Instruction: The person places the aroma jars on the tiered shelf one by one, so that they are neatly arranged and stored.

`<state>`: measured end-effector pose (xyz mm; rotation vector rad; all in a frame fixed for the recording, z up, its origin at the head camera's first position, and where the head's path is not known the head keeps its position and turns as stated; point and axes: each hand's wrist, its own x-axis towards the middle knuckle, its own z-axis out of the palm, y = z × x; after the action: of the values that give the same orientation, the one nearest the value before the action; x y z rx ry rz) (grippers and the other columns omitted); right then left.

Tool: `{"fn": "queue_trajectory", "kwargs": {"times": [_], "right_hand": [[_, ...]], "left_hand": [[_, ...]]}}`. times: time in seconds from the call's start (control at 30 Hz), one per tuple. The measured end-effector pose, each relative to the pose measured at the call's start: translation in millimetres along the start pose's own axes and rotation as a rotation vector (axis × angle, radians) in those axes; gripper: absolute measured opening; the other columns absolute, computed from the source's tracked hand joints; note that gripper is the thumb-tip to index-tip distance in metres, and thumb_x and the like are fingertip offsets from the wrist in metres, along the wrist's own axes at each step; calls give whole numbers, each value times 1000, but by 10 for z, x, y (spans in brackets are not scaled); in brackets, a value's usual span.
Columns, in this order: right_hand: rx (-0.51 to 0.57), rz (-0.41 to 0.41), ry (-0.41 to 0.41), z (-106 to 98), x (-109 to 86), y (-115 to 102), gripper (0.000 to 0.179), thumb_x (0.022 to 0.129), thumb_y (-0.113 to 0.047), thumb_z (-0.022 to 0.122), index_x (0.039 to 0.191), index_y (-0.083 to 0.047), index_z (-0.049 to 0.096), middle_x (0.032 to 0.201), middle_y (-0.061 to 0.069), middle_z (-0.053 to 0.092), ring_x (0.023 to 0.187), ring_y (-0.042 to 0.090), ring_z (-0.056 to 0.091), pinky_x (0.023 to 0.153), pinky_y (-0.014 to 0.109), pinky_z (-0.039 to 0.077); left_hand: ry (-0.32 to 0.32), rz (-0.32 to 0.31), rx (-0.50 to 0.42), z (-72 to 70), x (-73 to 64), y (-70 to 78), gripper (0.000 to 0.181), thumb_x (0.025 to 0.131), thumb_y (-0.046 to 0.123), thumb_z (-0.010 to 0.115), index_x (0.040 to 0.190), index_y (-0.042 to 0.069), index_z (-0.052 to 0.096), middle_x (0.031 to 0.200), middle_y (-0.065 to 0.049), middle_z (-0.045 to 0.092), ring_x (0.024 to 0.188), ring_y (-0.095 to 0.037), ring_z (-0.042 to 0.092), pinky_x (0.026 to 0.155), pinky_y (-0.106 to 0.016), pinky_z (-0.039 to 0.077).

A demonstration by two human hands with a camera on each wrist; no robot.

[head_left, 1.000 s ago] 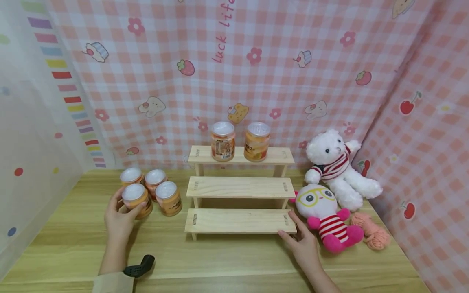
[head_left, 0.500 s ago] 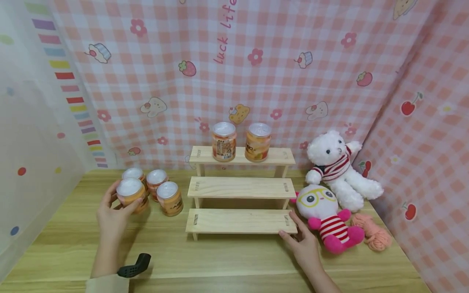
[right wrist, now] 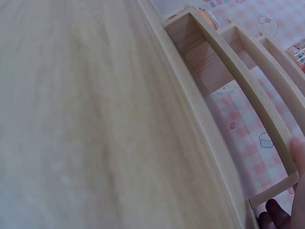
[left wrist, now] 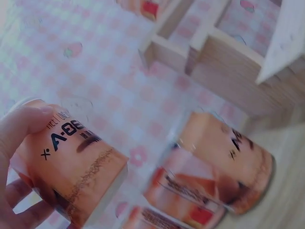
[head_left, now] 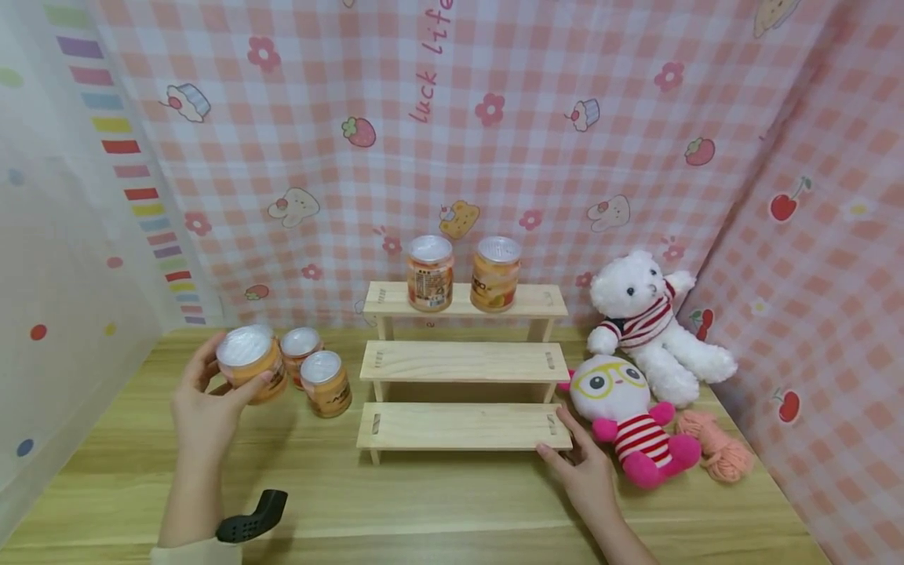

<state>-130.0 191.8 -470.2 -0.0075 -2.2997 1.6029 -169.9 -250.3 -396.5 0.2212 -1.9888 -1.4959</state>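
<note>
My left hand (head_left: 206, 412) grips an orange can (head_left: 246, 347) with a silver lid, thumb across its side. The left wrist view shows the can (left wrist: 88, 162) tilted and raised off the table. Two similar cans, one behind (head_left: 300, 345) and one in front (head_left: 326, 386), stand just right of it. My right hand (head_left: 588, 475) holds the right end of the lowest step of a three-step wooden shelf (head_left: 462, 428), thumb at its front edge. In the right wrist view, the fingers (right wrist: 279, 217) reach under that step. Two more cans, left (head_left: 430, 278) and right (head_left: 496, 278), stand on the top step.
Right of the shelf lie a pink plush doll (head_left: 639, 424) with yellow glasses, a white teddy bear (head_left: 653, 322) and a skein of peach yarn (head_left: 715, 447). A checked curtain (head_left: 452, 157) hangs behind the wooden table (head_left: 424, 510). The black wrist mount (head_left: 256, 518) sits on my left wrist.
My left hand has lifted the front-left can from the table and drawn it up and left. It now covers the can behind it. My right hand stays on the shelf.
</note>
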Motion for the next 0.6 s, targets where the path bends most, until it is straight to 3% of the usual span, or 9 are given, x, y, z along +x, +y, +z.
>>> {"fn": "queue_trajectory", "kwargs": {"times": [0.3,0.47,0.6], "right_hand": [[1,4,6,4,1,5,61,76,3,78,132,5,54,135,19,51,118,29,49,87,10,40],[-14,-2,9,2,-5,-18,61,76,2,78,131,5,54,134,20,52,117,30,50,86,10,40],[-21,-3,9,-2,-6,-26,60,76,2,78,131,5,55,133,20,52,116,30,51,86,9,41]], "left_hand": [[-87,4,-53,77,-24,301,72,72,-3,82,137,15,54,126,-2,55,105,-13,52,77,-14,47],[-177,-48,-102,199,-77,451,74,73,-2,81,139,15,51,124,-1,53,103,-14,52,74,-15,49],[-241,-39,-115,314,-118,560,75,73,1,82,140,13,50,124,-3,52,104,-14,53,77,-16,49]]}}
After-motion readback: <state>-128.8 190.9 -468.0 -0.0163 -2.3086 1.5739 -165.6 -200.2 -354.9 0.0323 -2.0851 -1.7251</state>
